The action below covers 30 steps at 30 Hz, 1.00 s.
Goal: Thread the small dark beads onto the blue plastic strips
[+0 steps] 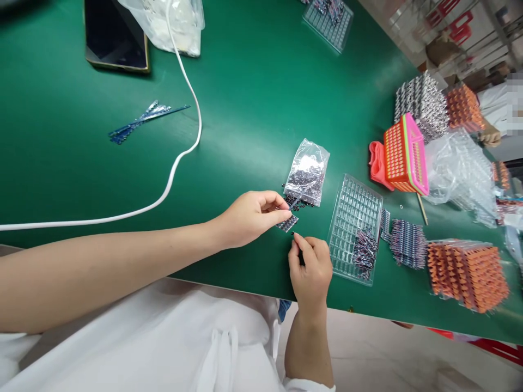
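Note:
My left hand (255, 218) pinches a small dark strip (288, 222) dotted with tiny parts, just above the green table. Close to its right, my right hand (310, 261) has thumb and forefinger pressed together on a tiny black piece (293, 233). Small black pieces (301, 204) lie loose past the fingertips, partly under a clear plastic bag (306, 171) that holds more of them. Right of my right hand lies a clear compartment tray (351, 218), with a heap of thin dark components (365, 250) on its near part.
A white cable (180, 158) curves across the green table (245, 109). At the upper left lie a phone (116, 35) and dark strips (143, 121). A basket (404, 155), orange stacks (468, 275) and plastic bags (461, 169) stand right; another person's hand (490, 133) shows beyond.

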Available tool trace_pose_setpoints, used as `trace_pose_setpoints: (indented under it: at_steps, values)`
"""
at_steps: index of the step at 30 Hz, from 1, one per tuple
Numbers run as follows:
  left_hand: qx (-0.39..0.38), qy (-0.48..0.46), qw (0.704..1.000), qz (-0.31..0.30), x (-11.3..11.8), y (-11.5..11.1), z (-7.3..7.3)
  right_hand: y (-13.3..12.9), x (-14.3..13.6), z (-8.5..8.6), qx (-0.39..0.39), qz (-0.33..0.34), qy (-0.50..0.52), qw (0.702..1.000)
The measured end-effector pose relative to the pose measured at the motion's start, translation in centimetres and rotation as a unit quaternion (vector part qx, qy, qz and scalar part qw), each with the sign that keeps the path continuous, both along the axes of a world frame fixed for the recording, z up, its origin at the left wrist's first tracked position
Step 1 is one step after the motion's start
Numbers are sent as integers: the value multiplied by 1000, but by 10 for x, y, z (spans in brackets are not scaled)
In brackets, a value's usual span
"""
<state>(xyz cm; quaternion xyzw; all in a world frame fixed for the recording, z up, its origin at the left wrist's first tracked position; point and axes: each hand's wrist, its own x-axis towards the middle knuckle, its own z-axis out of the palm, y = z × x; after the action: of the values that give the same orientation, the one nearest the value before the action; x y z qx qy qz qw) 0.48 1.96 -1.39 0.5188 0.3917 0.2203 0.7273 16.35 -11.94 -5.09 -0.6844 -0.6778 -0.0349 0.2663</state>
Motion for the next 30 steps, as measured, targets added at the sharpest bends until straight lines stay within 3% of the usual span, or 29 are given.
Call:
trace_pose_setpoints:
  at_steps: [10, 17, 25, 30]
  values:
    - [-12, -12, 1000, -4, 0, -1, -1, 1, -1, -2, 23, -5, -20, 1000]
    - [-6, -15, 1000, -5, 0, -1, 0, 3, -5, -2, -4, -7, -59, 998]
    - [0, -24, 1000, -7, -1, 0, -1, 7, 1, 3, -80, -21, 44, 996]
    - [2, -32, 999, -14, -1, -2, -1, 16, -2, 2, -86, -50, 8, 995]
